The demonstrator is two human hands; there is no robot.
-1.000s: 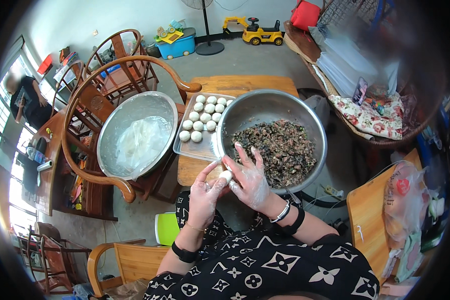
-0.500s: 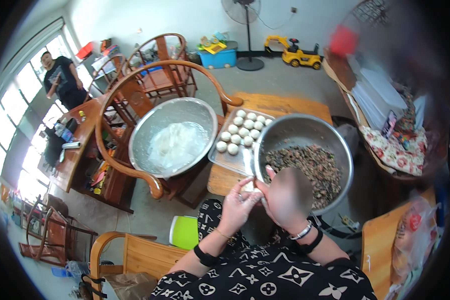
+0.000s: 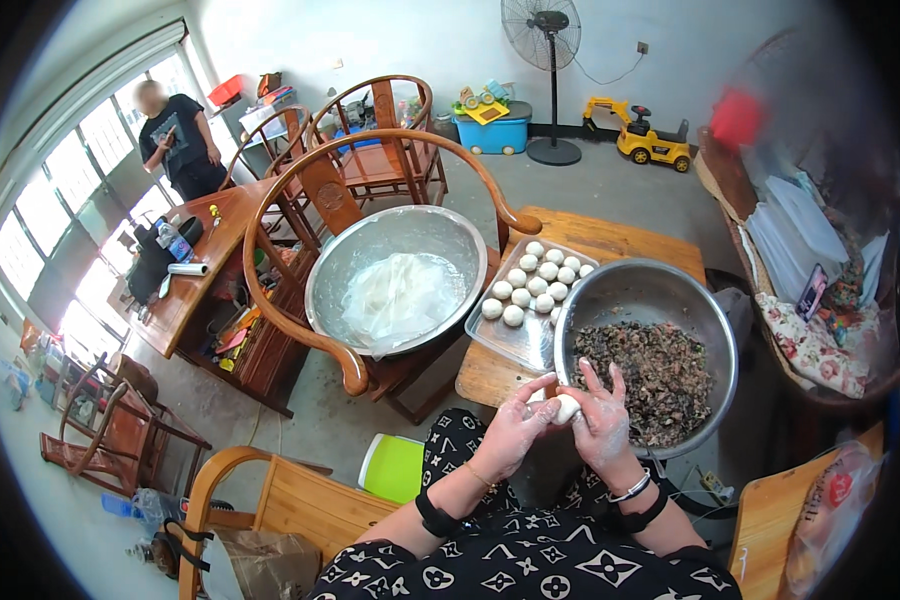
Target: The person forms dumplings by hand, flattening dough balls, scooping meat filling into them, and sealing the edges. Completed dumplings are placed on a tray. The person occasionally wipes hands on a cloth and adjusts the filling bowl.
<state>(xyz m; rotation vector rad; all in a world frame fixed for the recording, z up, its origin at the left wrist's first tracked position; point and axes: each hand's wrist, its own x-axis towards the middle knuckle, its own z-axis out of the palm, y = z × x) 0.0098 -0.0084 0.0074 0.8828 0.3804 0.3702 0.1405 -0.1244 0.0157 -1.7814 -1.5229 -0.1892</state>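
Note:
A small lump of white dough (image 3: 567,409) is held between my two hands at the near rim of the steel bowl. My left hand (image 3: 510,432) pinches it from the left with bent, flour-dusted fingers. From the right, my right hand (image 3: 604,428) grips it at the thumb side, its other fingers pointing upward. Just beyond is a wide steel bowl (image 3: 724,330) of dark chopped filling (image 3: 640,375). Rows of round white dough balls (image 3: 538,286) sit in a clear tray (image 3: 525,342), partly hidden by the bowl.
Bowl and tray stand on a wooden table (image 3: 615,232). Left of it, a large metal basin (image 3: 320,310) with dough under plastic film (image 3: 395,290) rests on a wooden armchair (image 3: 353,372). A green-and-white stool (image 3: 392,467) is near my legs. A person (image 3: 180,145) stands far left.
The whole view has shifted, so the scene sits further right and lower. My right hand's fingers have lifted and spread, and more of the white dough shows between my hands.

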